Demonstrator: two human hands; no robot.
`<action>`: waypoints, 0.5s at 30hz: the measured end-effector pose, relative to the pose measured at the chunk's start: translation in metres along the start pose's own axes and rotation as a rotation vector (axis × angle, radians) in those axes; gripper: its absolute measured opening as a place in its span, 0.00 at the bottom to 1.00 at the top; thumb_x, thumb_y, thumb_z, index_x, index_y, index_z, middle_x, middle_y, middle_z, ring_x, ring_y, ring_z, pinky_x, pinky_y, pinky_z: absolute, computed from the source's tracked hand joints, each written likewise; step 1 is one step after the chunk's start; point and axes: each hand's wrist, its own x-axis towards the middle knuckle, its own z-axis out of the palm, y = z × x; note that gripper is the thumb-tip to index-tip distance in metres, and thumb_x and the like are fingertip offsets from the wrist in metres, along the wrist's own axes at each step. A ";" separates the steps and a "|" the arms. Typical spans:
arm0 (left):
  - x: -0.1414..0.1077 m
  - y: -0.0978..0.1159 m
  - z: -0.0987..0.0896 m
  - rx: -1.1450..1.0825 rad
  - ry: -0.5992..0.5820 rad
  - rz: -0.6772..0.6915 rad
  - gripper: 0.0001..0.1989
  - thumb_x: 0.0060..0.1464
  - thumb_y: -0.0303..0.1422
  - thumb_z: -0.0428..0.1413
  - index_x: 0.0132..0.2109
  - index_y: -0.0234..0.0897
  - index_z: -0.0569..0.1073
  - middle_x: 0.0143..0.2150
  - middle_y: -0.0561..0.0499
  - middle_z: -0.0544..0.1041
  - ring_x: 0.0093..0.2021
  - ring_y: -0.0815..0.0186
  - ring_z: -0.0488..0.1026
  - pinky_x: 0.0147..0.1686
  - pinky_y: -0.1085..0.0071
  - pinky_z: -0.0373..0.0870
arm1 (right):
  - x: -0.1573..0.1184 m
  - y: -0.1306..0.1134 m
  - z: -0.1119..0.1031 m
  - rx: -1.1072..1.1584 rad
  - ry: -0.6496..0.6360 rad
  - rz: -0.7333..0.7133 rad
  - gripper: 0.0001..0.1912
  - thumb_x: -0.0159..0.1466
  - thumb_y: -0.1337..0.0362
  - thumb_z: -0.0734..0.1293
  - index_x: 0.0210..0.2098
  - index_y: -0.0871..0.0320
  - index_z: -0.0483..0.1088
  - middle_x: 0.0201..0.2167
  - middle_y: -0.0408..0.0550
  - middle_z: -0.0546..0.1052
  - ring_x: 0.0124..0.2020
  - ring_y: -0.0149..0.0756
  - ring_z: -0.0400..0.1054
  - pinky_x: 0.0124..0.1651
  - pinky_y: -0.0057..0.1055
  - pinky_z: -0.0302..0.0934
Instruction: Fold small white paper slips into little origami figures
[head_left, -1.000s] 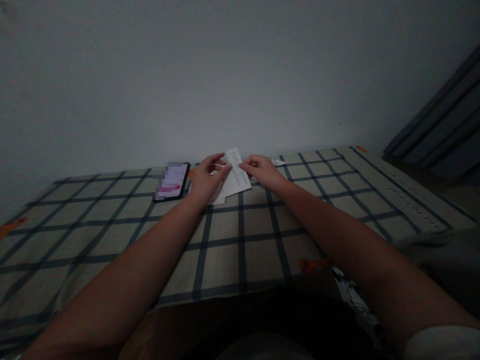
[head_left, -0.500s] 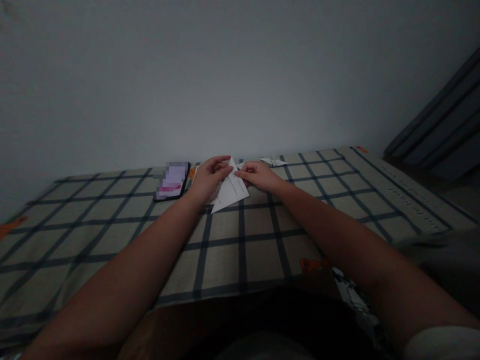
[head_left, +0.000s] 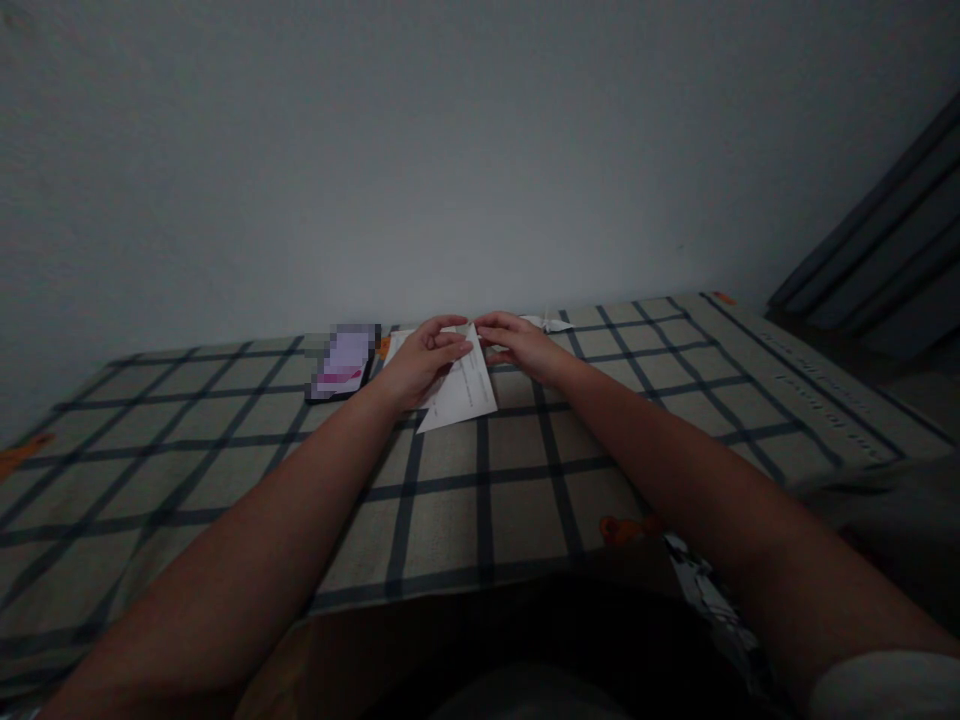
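A folded sheet of white paper (head_left: 463, 394) with faint printed lines stands tilted above the tablecloth, its pointed top between my hands. My left hand (head_left: 426, 362) pinches its upper left part between thumb and fingers. At the upper right edge is my right hand (head_left: 519, 345), its fingers bent and apart, the fingertips near or touching the paper's tip. Another piece of white paper (head_left: 400, 345) lies behind my left hand, mostly hidden.
A phone (head_left: 341, 366) with a lit, blurred screen lies left of my hands. Beyond my right hand is a small folded white paper shape (head_left: 553, 325). The checked tablecloth (head_left: 450, 515) reaches back to a grey wall (head_left: 480, 160). A dark curtain (head_left: 892, 230) hangs at the right.
The thumb and fingers of my right hand have come apart from their pinch on the paper's right edge and moved up toward its tip. The paper has turned slightly.
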 end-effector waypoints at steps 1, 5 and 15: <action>0.000 0.000 0.000 -0.001 0.007 -0.005 0.25 0.41 0.29 0.69 0.48 0.38 0.72 0.33 0.53 0.80 0.31 0.69 0.77 0.35 0.72 0.71 | 0.000 0.000 0.000 0.004 0.000 0.003 0.10 0.61 0.60 0.69 0.42 0.55 0.72 0.45 0.47 0.75 0.45 0.33 0.70 0.39 0.25 0.68; 0.000 0.000 0.001 0.017 0.007 -0.009 0.27 0.40 0.29 0.70 0.48 0.39 0.70 0.32 0.53 0.80 0.29 0.69 0.76 0.33 0.72 0.70 | 0.000 0.000 0.002 0.038 -0.024 0.013 0.09 0.60 0.60 0.70 0.40 0.55 0.73 0.42 0.46 0.75 0.42 0.31 0.70 0.39 0.25 0.68; 0.001 -0.003 -0.001 0.064 0.009 0.024 0.24 0.45 0.33 0.67 0.49 0.39 0.70 0.30 0.56 0.77 0.28 0.71 0.74 0.30 0.75 0.67 | 0.000 0.003 0.004 -0.065 -0.022 -0.003 0.06 0.61 0.62 0.69 0.35 0.58 0.73 0.35 0.45 0.76 0.37 0.29 0.71 0.39 0.25 0.68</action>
